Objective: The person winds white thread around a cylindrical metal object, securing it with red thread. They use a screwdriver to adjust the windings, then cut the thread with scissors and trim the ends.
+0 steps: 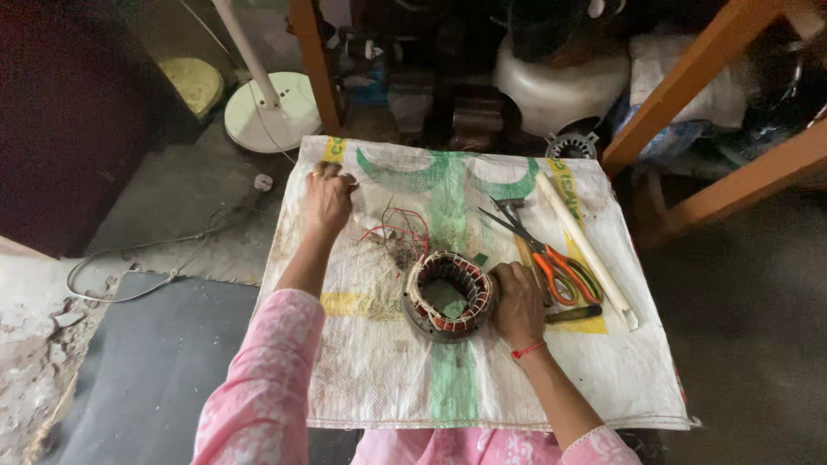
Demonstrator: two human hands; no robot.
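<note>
stator [448,295] with copper windings sits mid-sack [517,379], my right hand [518,303] grasping its right rim, my left hand [328,198] closed on thin wire ends far left, scissors [551,258] just right.

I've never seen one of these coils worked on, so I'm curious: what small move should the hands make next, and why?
Probably draw the left hand further out, away from the ring. The right hand braces the wound ring on the woven sack, while the left hand, near the sack's far edge, appears to pinch thin wire leading back toward the ring. The scissors lie untouched.
</note>
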